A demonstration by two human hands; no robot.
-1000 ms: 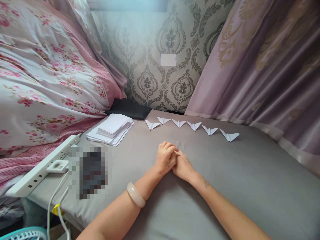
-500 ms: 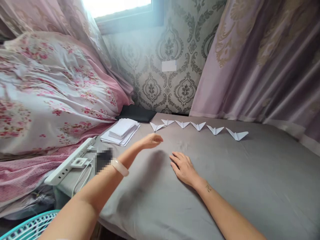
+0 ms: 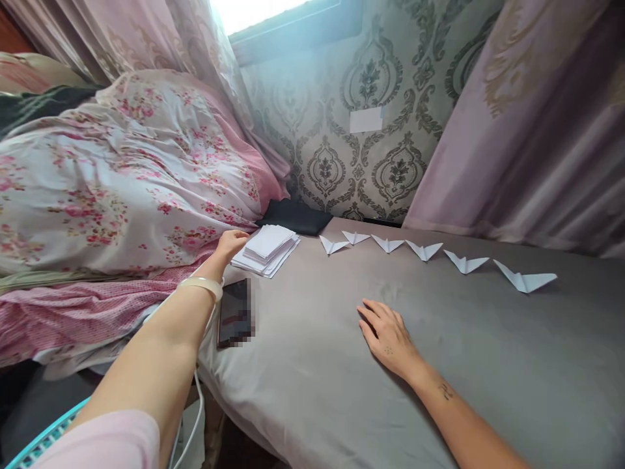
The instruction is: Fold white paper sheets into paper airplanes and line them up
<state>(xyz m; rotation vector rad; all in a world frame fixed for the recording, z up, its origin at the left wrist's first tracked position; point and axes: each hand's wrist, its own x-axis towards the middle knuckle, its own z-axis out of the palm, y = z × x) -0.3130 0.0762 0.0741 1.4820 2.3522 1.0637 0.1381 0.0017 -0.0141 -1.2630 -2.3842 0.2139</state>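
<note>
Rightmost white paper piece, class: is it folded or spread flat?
Folded: the rightmost white paper piece has two wings angled up from a narrow central fold.

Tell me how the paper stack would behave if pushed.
The paper stack would probably slide apart in layers, since its edges don't line up. Its thin-looking sheets would likely bend easily if lifted singly. It seems unlikely to roll, lying flat on the gray cloth.

Left hand (image 3: 233, 243) at the paper stack's (image 3: 269, 243) left edge, contact unclear; phone (image 3: 233, 309) by your wrist. Right hand (image 3: 389, 337) palm-down on grey sheet (image 3: 303, 371), six folded papers (image 3: 424, 253) beyond it.
</note>
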